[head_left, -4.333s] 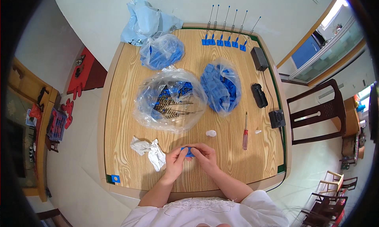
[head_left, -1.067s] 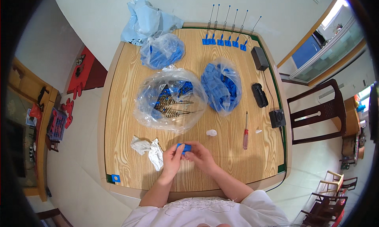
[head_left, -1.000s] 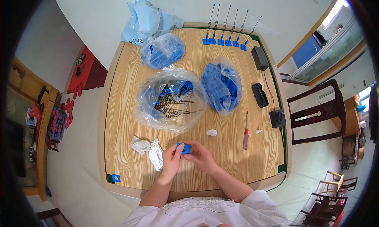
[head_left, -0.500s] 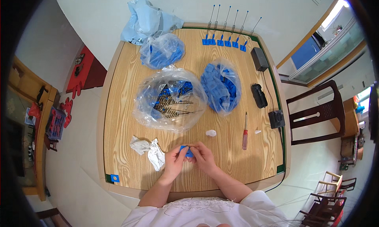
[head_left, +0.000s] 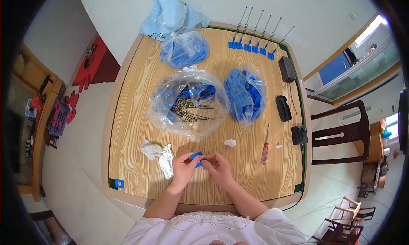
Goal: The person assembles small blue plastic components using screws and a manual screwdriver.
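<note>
head view: small blue part (head_left: pixel 197 156) pinched between both hands' fingers (head_left: pixel 190 159).

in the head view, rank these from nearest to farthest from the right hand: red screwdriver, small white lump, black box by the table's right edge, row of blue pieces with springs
From the right hand:
1. small white lump, just above it.
2. red screwdriver, to its right.
3. black box, at the table's right edge.
4. row of blue pieces with springs, at the far edge.
</note>
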